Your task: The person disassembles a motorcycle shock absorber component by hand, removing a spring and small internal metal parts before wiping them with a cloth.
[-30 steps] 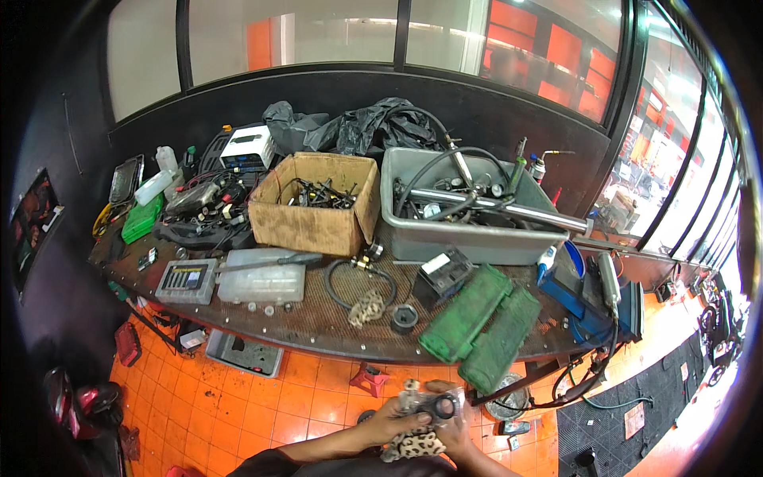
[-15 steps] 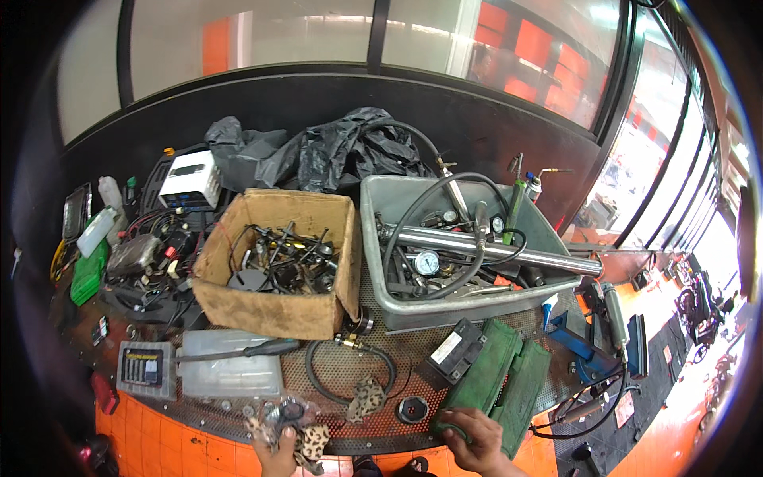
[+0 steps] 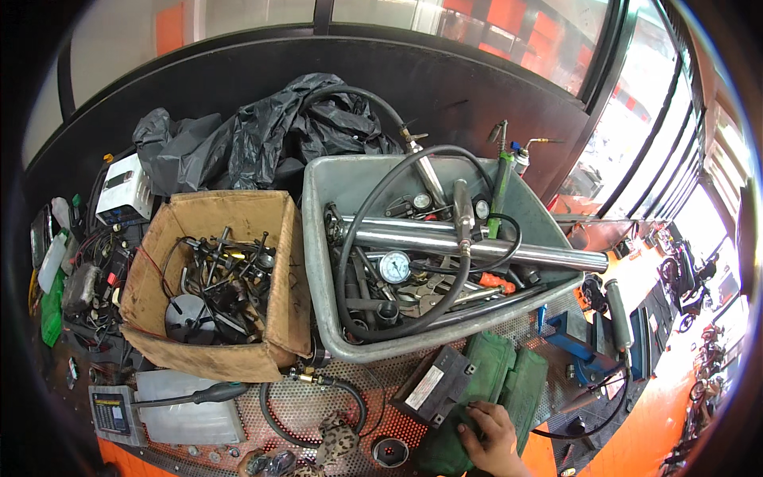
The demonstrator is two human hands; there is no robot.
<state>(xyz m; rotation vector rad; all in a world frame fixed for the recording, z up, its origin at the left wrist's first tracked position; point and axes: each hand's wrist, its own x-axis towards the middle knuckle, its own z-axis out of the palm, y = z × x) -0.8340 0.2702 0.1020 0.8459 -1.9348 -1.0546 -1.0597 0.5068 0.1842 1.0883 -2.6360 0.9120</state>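
At the lower edge my left hand [image 3: 249,462], only partly in view, is closed around a clear plastic bag [image 3: 280,462] whose contents I cannot make out. Leopard-print cloth [image 3: 337,439] lies beside it, on a black hose [image 3: 270,417] with brass fittings. My right hand [image 3: 494,442] is on a long green plastic case [image 3: 520,389], its fingers curled against the top near the seam. Against the case's left side rests a black battery [image 3: 435,385] with a white label. A large hex socket [image 3: 390,451] sits on the perforated bench between my hands.
A cardboard box [image 3: 207,362] of metal tools stands on the bench [image 3: 310,409], beside a grey bin [image 3: 445,332] with a steel cylinder [image 3: 477,248], gauges and hoses. A screwdriver [image 3: 214,393] lies over a clear plastic case [image 3: 191,429]. Blue metal frame [image 3: 588,350] stands right; black plastic sheeting [image 3: 274,139] behind.
The head view has shifted, bringing the box and bin closer and leftward. My right hand sits farther up the green case. My left hand has slipped mostly below the lower edge.
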